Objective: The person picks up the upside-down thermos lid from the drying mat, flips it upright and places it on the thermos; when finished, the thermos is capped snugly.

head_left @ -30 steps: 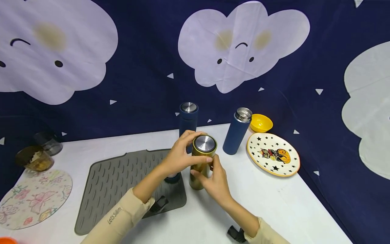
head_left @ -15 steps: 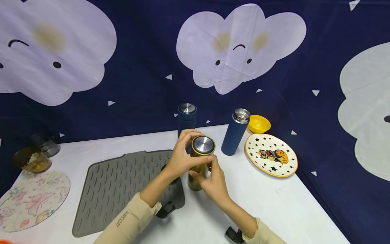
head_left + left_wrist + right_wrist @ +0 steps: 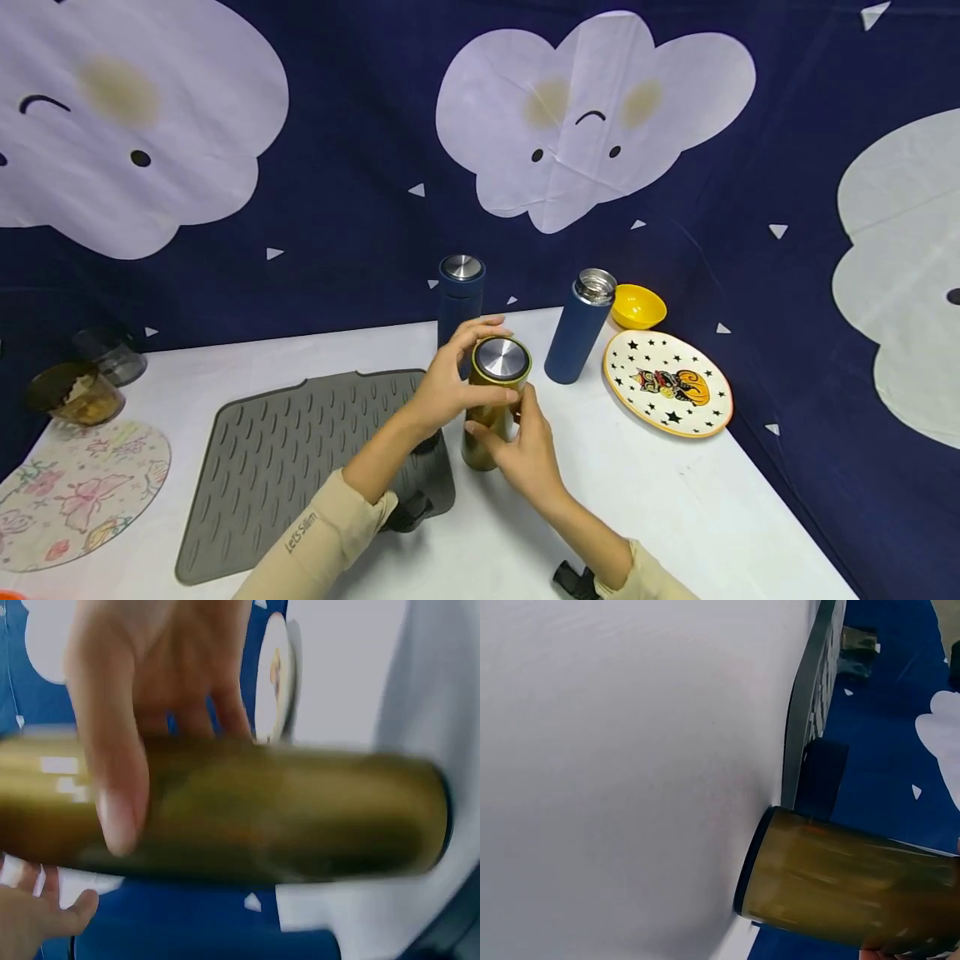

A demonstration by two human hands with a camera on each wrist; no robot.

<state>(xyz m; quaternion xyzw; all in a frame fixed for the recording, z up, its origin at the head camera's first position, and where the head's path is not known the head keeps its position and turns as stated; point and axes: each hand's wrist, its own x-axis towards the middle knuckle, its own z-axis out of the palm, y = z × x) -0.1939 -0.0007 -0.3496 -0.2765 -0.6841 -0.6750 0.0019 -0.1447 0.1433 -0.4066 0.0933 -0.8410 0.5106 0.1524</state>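
Observation:
A gold flask (image 3: 489, 404) with a steel-topped lid (image 3: 501, 359) stands upright on the white table (image 3: 675, 500), just right of the grey mat (image 3: 292, 458). My left hand (image 3: 450, 379) curls round the lid, thumb on its near side. My right hand (image 3: 521, 442) grips the flask's body below. The left wrist view shows the gold flask (image 3: 225, 814) with the thumb (image 3: 112, 780) laid across it. The right wrist view shows the flask's base (image 3: 817, 881) resting on the table (image 3: 630, 772).
A capped blue flask (image 3: 459, 300) stands behind the hands; an open blue flask (image 3: 579, 327) stands to the right. A yellow bowl (image 3: 637, 306) and a starred plate (image 3: 667, 382) lie far right. Glass jars (image 3: 75, 392) and a floral mat (image 3: 75, 492) sit at left.
My left hand has shifted round the lid, fingers now spread further over its far side. The flask stays in place under both hands.

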